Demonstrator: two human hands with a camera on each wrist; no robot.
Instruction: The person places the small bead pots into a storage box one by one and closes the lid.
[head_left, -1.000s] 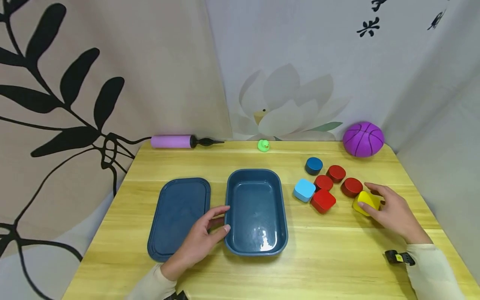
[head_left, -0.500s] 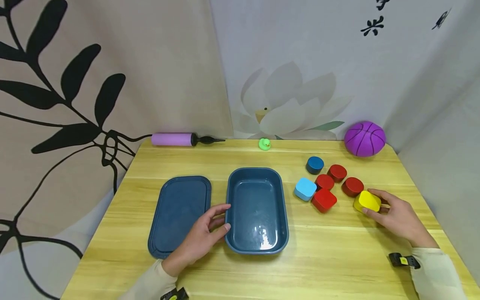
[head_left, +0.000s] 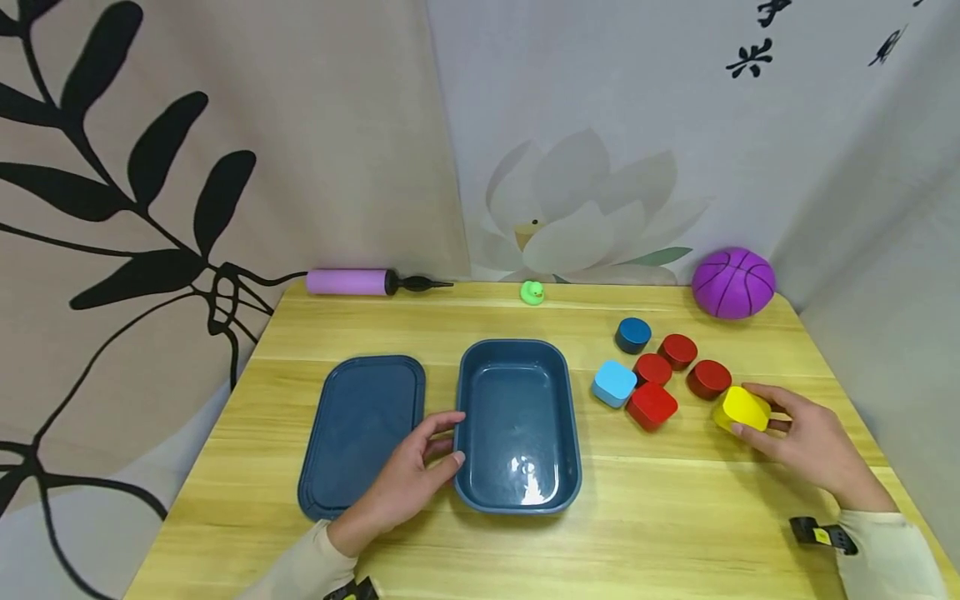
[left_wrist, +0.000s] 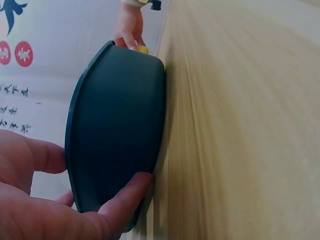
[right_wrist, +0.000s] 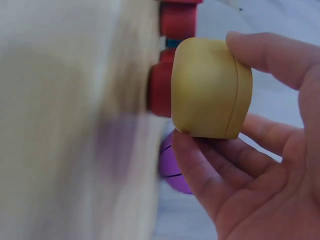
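My left hand (head_left: 408,479) rests against the left side of a dark blue rectangular container (head_left: 517,492). In the left wrist view its fingertip meets the rim and the thumb (left_wrist: 131,192) lies against the outer wall. My right hand (head_left: 817,437) pinches a small yellow rounded-square box (head_left: 741,408) between thumb and fingers. A seam runs near one edge of this box in the right wrist view, and it sits slightly tilted, close over the table. Just left of it stand a red round box (head_left: 708,380) and a red rounded-square box (head_left: 652,407).
Two more red round boxes (head_left: 678,352), a light blue square one (head_left: 614,383) and a dark blue round one (head_left: 633,335) stand nearby. Left lies a flat blue lid (head_left: 363,433). Along the back are a purple pump (head_left: 348,282), a green duck (head_left: 532,292) and a purple ball (head_left: 733,283).
My right thumb has settled on the near side of the yellow box, which has tipped a little. The right wrist has drawn slightly right and toward me. My left hand stays at the container.
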